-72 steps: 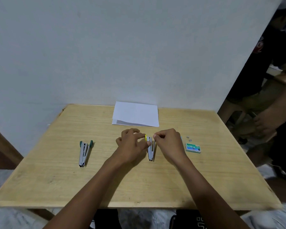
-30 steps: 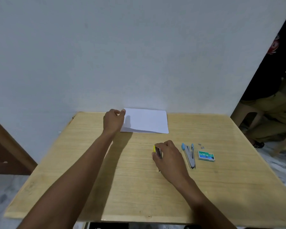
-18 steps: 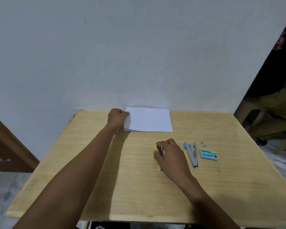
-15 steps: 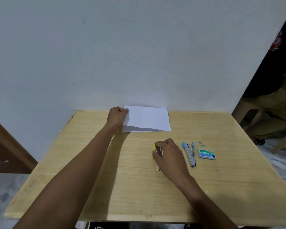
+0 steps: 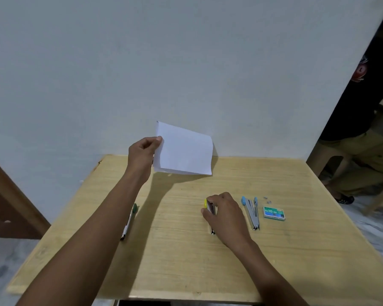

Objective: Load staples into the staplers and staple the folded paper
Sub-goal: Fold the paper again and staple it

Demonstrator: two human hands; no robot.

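The folded white paper (image 5: 184,154) hangs above the table's (image 5: 186,261) far edge, pinched at its left edge by the left hand (image 5: 142,154). The yellow stapler (image 5: 210,208) lies on the table, gripped by the right hand (image 5: 227,214). Just right of it lies the blue stapler (image 5: 251,212), splayed open, then the green staple box (image 5: 274,213) with loose staples (image 5: 267,199) beyond it. The green stapler (image 5: 129,219) lies at the left, partly hidden.

Dim, soft shadows (falling rightward), warped edges

Far edge of the counter (image 5: 186,261) sits dead against the wall (image 5: 186,62). Right side tight: blue stapler (image 5: 251,212), staple box (image 5: 274,213), loose staples (image 5: 267,199) bunched together. Left: green stapler (image 5: 127,227), partly under the left forearm (image 5: 102,228). Bare wood across the near half.
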